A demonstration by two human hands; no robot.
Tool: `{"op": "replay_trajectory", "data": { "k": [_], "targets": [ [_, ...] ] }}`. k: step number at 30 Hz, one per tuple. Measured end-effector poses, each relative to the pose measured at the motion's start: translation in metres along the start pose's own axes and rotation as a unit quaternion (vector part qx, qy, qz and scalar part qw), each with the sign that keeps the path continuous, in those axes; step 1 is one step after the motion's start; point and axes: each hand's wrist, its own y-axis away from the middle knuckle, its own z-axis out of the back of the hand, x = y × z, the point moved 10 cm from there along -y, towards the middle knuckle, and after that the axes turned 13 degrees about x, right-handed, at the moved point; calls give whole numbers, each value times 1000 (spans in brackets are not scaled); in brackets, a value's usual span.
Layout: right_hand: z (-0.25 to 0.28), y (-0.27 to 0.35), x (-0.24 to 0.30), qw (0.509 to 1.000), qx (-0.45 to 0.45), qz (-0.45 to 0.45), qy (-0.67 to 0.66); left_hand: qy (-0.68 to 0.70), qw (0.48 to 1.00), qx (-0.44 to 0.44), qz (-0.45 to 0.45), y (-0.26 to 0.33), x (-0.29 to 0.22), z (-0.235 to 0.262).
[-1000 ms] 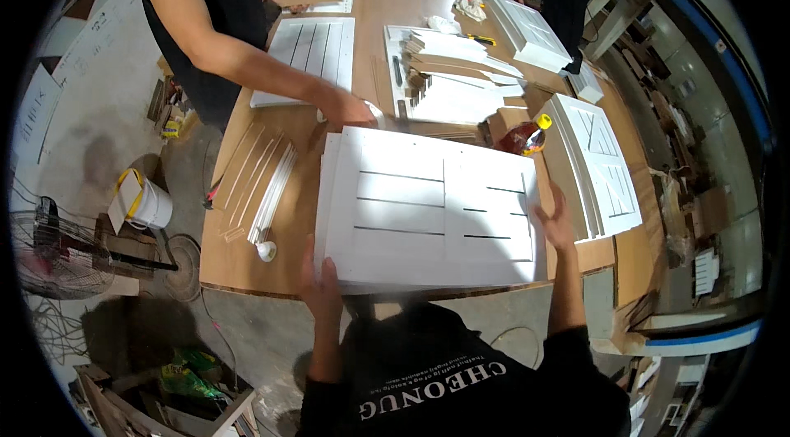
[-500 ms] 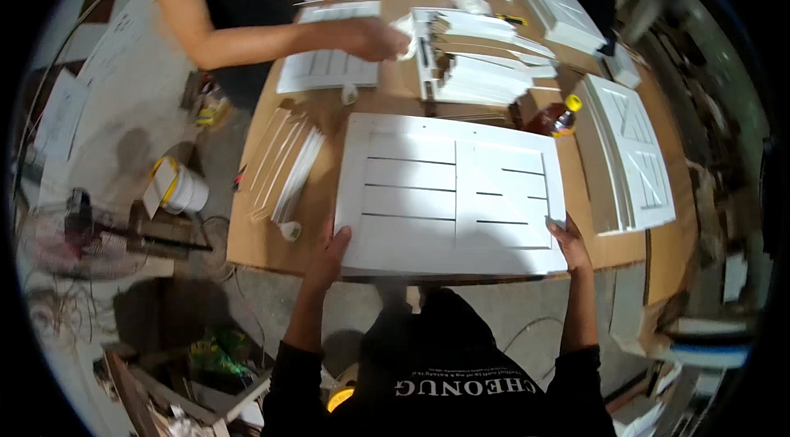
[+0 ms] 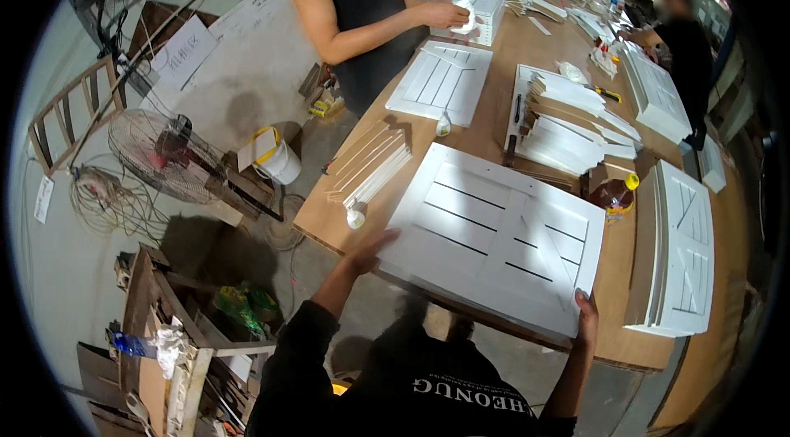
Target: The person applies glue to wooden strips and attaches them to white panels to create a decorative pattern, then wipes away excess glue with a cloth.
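A white slatted wooden panel (image 3: 481, 249), with dark slots and a diagonal strip, lies between my hands at the table's near edge. At its left edge is my left hand (image 3: 368, 253), thumb along the top face and the other fingers mostly hidden. My right hand (image 3: 586, 315) grips the right edge near the close corner, thumb on the face. Just beyond the panel are thin white strips (image 3: 564, 141) piled up, and a bottle of reddish-brown liquid with a yellow cap (image 3: 613, 195).
Left of the panel lie thin wooden strips (image 3: 374, 164) and a small white bottle (image 3: 355, 216). Stacked panels (image 3: 687, 244) stand on the right. Another person's hand (image 3: 448, 14) holds a white cloth at the far left. A fan (image 3: 164, 153) and bucket (image 3: 280, 161) stand off the table.
My view has swung left and up, so the table and panel look tilted. Both hands remain at the panel's edges. The other person's cloth hand has moved away to the farther stack.
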Motion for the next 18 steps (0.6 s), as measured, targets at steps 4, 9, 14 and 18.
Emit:
{"op": "replay_trajectory", "data": {
  "k": [4, 9, 14, 18],
  "targets": [
    [28, 22, 24, 993, -77, 24, 92, 77, 989, -83, 98, -8, -46, -4],
    [29, 65, 98, 960, -216, 143, 103, -134, 934, -329, -27, 74, -95, 105],
    [-119, 41, 176, 941, -133, 275, 146, -449, 835, -313, -54, 60, -88, 156],
    [-266, 19, 193, 948, 44, 266, 168, -374, 883, -265, -106, 40, -64, 167]
  ]
}}
